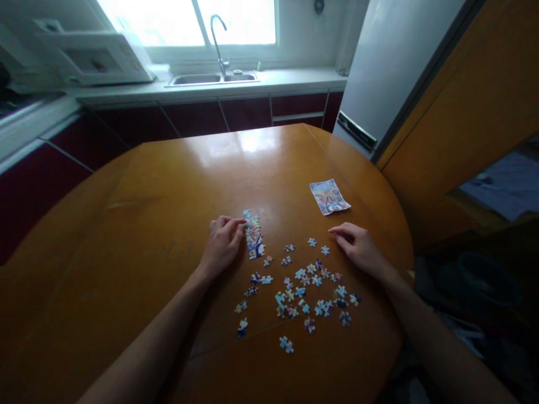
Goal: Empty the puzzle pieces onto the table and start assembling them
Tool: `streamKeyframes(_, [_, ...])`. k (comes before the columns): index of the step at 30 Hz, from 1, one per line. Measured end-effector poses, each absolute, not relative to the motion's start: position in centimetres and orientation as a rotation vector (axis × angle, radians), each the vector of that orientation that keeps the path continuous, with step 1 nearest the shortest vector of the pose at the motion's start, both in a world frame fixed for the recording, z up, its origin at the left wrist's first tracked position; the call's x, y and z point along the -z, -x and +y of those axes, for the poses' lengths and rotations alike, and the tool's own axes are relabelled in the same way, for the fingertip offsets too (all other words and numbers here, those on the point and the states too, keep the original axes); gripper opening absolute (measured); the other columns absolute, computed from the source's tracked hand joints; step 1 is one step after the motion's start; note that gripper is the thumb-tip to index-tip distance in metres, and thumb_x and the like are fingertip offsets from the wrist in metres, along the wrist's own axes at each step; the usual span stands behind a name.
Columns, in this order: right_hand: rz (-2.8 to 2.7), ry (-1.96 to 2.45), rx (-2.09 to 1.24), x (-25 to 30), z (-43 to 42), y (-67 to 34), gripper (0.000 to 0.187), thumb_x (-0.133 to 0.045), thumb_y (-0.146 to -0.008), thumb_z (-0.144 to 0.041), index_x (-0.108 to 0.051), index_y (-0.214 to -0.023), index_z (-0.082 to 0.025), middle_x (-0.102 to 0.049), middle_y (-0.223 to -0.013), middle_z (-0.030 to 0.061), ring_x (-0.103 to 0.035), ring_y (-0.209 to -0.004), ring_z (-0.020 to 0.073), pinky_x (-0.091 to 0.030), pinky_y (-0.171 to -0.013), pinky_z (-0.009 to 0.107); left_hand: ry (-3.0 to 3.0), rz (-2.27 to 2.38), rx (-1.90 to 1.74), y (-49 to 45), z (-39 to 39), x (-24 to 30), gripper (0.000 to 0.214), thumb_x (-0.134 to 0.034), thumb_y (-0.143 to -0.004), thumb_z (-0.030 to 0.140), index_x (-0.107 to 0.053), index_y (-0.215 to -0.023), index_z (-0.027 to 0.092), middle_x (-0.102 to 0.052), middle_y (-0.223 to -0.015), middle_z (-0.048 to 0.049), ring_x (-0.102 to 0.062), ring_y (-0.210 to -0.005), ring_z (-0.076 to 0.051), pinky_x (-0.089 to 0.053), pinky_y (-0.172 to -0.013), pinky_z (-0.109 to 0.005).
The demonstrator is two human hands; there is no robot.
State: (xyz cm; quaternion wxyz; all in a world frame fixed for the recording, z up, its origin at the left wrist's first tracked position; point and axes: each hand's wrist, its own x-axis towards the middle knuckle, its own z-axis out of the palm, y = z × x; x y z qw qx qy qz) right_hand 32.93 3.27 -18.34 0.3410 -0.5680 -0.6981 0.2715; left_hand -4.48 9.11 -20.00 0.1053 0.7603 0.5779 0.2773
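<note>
A narrow, partly joined jigsaw strip [253,233] lies on the table, its pieces locked together in a printed picture. My left hand [225,238] rests at its left side, index finger and thumb closed against the strip's upper left edge. To the right, my right hand [353,246] lies on the table, fingers drawn together and nothing visible at the tips. The closest loose piece to it is a pale jigsaw piece [325,250]. Many more loose jigsaw pieces [316,280] are scattered between my forearms, some joined in small clusters such as this pair [286,344].
A creased picture sheet [329,197] lies beyond my right hand. The round-ended wooden table [168,185] reaches toward a counter with a sink [196,79] and a microwave [99,59]. A fridge [391,62] stands at the back right.
</note>
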Motion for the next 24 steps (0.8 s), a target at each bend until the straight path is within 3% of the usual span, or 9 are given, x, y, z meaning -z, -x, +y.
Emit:
streamKeyframes(13, [-2.390,1.170,-0.764,15.8,-1.7,-29.5,0.022,-0.054,-0.094,-0.015,-0.074,-0.098,-0.023,-0.060,-0.100,0.0062,-0.055,-0.090,0.0174,-0.048,-0.079,0.032,-2.242,1.696,-0.832,4.5,9.1,20.1,0.030,-0.046,-0.099,0.038,-0.069,-0.110,0.023,-0.056,-0.102,-0.0072,-0.050,-0.103,-0.026,-0.043,-0.097,-0.043])
streamKeyframes(20, [-2.392,1.163,-0.849,15.2,-1.5,-29.6,0.018,-0.055,-0.091,-0.009,-0.068,-0.093,-0.020,-0.061,-0.103,0.0064,-0.055,-0.095,0.0182,-0.047,-0.084,0.032,-2.240,1.692,-0.829,4.4,9.1,20.0,0.028,-0.047,-0.099,0.036,-0.070,-0.109,0.023,-0.056,-0.102,-0.0075,-0.049,-0.103,-0.026,-0.043,-0.097,-0.043])
streamKeyframes(24, [-2.231,1.135,-0.982,14.5,-0.7,-29.1,0.014,-0.058,-0.088,-0.008,-0.064,-0.083,-0.019,-0.064,-0.089,0.0033,-0.058,-0.084,0.0158,-0.047,-0.075,0.028,-2.235,1.682,-0.832,4.3,8.9,20.0,0.026,-0.049,-0.098,0.032,-0.070,-0.110,0.022,-0.056,-0.102,-0.0072,-0.048,-0.103,-0.025,-0.043,-0.097,-0.043])
